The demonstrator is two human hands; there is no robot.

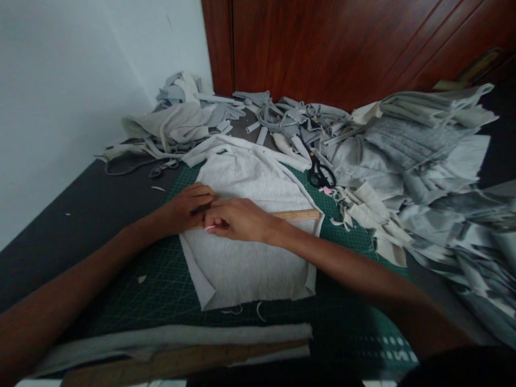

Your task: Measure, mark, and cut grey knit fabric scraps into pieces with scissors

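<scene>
Chalk [209, 228] in right hand [241, 219]

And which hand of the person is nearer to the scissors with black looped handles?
Right. The right hand is left of the scissors and closer to the person; the left hand is farther left, beside the right.

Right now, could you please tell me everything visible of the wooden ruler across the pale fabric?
The ruler is a straight, narrow, light-brown strip that looks wooden; any markings are unreadable. It rests flat across the pale fabric, its right end near the fabric's right edge. The left hand and right hand partly cover its left half; exact contact is unclear.
</scene>
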